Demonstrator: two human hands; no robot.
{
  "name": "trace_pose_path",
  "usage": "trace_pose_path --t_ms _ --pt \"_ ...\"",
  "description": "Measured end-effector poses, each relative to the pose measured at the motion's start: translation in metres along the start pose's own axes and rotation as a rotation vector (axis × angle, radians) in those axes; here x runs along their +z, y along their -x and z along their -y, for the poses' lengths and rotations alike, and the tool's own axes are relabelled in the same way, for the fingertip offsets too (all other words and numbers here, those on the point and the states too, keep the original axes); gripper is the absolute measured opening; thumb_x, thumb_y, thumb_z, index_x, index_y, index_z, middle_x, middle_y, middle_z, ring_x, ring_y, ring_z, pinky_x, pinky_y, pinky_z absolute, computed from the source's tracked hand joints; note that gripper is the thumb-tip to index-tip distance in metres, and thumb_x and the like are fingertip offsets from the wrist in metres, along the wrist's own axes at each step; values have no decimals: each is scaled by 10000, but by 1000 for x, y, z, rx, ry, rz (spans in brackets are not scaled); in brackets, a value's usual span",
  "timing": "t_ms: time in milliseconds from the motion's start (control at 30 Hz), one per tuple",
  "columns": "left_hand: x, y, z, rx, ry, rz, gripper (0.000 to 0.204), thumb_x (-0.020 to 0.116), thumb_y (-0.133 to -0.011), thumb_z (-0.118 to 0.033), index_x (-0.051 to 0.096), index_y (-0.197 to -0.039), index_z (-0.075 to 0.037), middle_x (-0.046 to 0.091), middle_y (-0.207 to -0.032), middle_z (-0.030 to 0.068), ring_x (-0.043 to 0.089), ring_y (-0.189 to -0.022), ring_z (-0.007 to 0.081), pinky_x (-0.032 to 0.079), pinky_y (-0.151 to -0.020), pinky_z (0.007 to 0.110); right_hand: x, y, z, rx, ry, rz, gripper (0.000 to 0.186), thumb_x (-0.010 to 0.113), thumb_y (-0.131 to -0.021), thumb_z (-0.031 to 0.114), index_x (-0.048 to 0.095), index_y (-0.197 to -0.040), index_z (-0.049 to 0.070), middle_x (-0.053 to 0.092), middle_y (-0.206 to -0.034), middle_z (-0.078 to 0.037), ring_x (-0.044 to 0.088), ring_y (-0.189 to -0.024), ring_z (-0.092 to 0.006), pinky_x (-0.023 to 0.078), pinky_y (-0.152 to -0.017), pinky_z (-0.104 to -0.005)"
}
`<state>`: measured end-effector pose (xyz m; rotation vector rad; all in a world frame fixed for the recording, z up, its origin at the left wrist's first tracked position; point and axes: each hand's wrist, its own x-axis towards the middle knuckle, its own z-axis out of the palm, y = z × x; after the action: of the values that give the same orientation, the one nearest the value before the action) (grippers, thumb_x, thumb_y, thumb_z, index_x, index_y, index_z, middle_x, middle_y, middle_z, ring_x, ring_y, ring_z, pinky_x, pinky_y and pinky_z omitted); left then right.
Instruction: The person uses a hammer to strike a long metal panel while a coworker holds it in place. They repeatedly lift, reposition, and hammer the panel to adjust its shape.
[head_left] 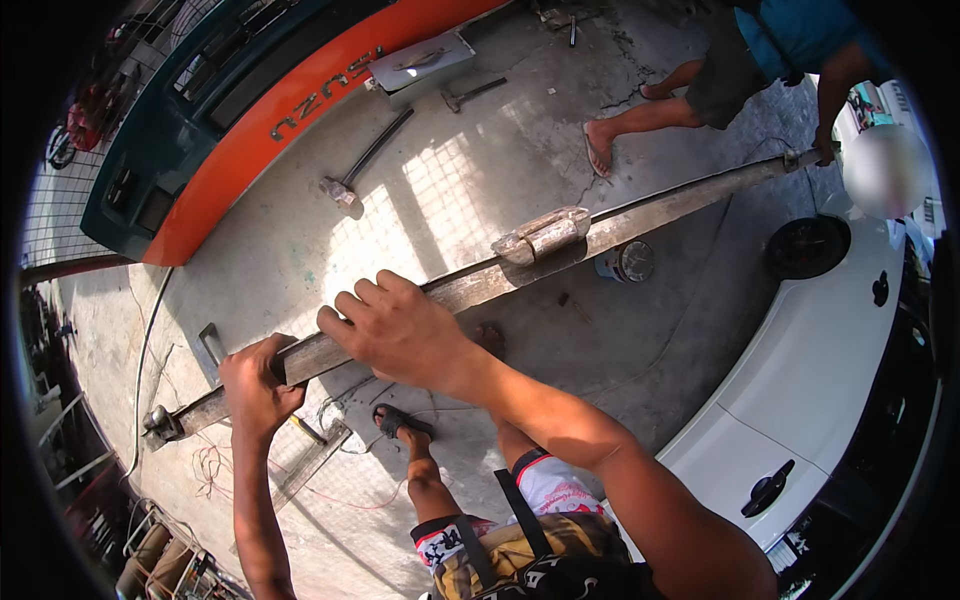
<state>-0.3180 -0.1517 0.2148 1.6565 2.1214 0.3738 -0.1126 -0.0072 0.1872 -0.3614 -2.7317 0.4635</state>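
A long, worn steel beam (660, 207) slants across the view from lower left to upper right, held above the floor. My left hand (258, 385) is wrapped round it near its lower left end. Farther along, my right hand (390, 328) grips the same beam from above, fingers curled over the far edge. A rusty, rounded metal block (543, 236) sits on the beam's middle. At the near end is a metal fitting (160, 426). Another person's hand (826, 148) is at the far right end.
A sledgehammer (345, 190), a smaller hammer (468, 95) and a grey metal box (424, 68) lie beyond the beam, beside an orange and green vehicle panel (215, 190). Under the beam stands a small bucket (630, 262). A white car (790, 380) fills the right. Cables (150, 330) trail at left.
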Motion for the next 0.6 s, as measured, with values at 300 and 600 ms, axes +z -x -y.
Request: trace_pose_path --t_ms 300,600 --pt "8 8 11 1 -93 -149 388 705 -513 -129 723 -896 -68 628 -660 124 640 -586 318 518 -599 389 -107 62 -45 -213 -256 -322 279 703 -861 217 711 -1126 130 704 -1133 -47 664 -1117 -247 509 -980 -418" --pt "9 -1 -5 -1 -87 -117 430 723 -486 -127 705 -911 -61 612 -656 122 645 -608 324 531 -622 387 -220 218 -281 462 472 -375 448 730 -943 431 693 -1172 48 700 -1194 -135 619 -1201 -346 417 -1065 -484"
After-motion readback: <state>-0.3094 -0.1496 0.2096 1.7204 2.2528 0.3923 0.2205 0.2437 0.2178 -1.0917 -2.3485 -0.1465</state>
